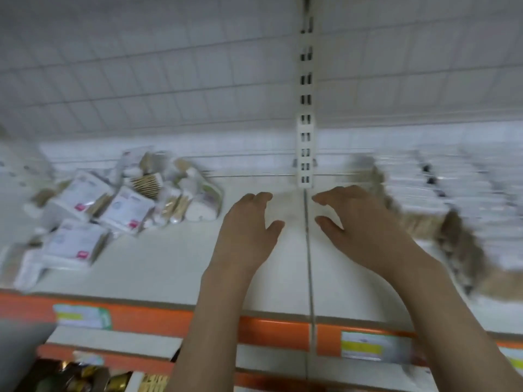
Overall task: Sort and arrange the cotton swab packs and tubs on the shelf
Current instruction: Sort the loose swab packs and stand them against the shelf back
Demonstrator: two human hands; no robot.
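Observation:
A loose heap of cotton swab packs (124, 207) lies at the left of the white shelf (175, 258), white pouches with pink labels mixed with clear packs of wooden-stick swabs. A clear round tub (205, 202) sits at the heap's right end. Rows of stacked swab packs (441, 193) fill the right side, blurred by motion. My left hand (246, 230) and my right hand (365, 224) hover over the bare middle of the shelf, fingers loosely spread, holding nothing. Neither hand touches a pack.
A slotted white upright (305, 137) rises behind the hands, and a seam (310, 264) divides the shelf boards. An orange front rail (271, 332) carries price labels (370, 346). Lower shelves with dark goods (79, 377) show at bottom left.

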